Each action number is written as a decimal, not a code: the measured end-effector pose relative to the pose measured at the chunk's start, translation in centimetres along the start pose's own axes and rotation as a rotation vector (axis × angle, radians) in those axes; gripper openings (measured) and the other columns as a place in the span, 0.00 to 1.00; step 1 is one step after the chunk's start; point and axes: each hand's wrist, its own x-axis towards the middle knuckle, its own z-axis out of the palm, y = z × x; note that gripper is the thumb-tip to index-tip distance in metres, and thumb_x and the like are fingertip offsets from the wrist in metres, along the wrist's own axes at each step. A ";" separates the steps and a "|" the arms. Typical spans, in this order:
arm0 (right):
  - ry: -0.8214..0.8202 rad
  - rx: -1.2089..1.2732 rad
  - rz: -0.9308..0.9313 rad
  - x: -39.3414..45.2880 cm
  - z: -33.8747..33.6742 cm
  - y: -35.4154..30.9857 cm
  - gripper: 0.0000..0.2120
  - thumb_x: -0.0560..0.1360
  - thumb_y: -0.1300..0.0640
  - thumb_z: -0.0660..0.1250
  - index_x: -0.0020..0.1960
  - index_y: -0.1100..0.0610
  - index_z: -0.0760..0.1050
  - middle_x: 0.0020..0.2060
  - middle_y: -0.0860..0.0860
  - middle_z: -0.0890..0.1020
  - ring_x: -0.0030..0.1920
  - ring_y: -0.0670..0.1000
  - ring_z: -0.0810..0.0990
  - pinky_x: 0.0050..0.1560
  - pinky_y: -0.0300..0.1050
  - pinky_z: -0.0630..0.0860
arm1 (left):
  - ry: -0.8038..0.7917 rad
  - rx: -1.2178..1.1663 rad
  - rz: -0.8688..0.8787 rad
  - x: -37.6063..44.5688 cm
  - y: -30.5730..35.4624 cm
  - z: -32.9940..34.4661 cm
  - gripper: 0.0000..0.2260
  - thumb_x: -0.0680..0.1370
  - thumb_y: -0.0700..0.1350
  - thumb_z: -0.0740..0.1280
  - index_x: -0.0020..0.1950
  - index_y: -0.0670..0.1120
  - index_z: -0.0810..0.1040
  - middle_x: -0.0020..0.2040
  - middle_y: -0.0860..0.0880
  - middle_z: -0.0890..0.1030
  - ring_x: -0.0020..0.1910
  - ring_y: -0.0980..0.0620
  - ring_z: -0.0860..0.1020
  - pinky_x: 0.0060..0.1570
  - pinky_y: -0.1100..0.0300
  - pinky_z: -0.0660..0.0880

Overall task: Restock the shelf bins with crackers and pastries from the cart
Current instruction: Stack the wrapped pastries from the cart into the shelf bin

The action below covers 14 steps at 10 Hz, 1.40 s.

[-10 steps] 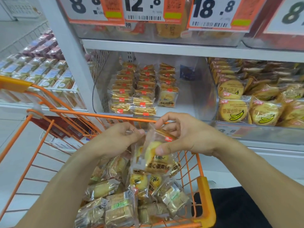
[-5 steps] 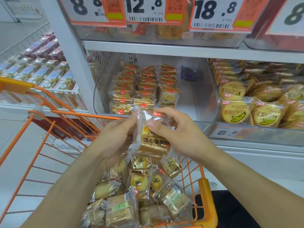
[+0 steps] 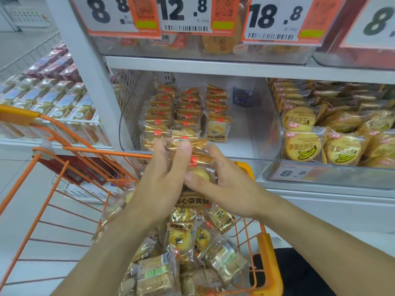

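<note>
Both hands hold a small stack of wrapped egg-yolk pastry packets (image 3: 197, 167) above the orange cart (image 3: 268, 259), just in front of the clear shelf bin (image 3: 252, 133). My left hand (image 3: 164, 178) grips the stack from the left, thumb on top. My right hand (image 3: 222, 180) clasps it from the right. The bin holds three rows of the same pastry packets (image 3: 186, 116) on its left side, with bare floor on its right. More wrapped pastries (image 3: 186, 253) lie piled in the cart.
A neighbouring bin of banana cracker packs (image 3: 320, 144) stands to the right. Price cards (image 3: 183, 13) hang from the upper shelf. Boxed goods (image 3: 49, 99) fill a lower shelf at left. A white shelf upright (image 3: 89, 73) stands left of the bin.
Both hands have lifted the pastry packets up out of the cart toward the bin's front edge and closed together around them.
</note>
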 end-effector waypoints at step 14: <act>0.315 -0.533 0.637 10.6 -5.6 3.8 0.46 0.64 0.57 0.83 0.74 0.63 0.60 0.63 0.58 0.77 0.61 0.60 0.79 0.57 0.51 0.78 | -0.202 0.991 0.205 2.4 -6.7 -0.9 0.35 0.77 0.66 0.35 0.76 0.52 0.62 0.76 0.50 0.61 0.78 0.50 0.51 0.77 0.46 0.39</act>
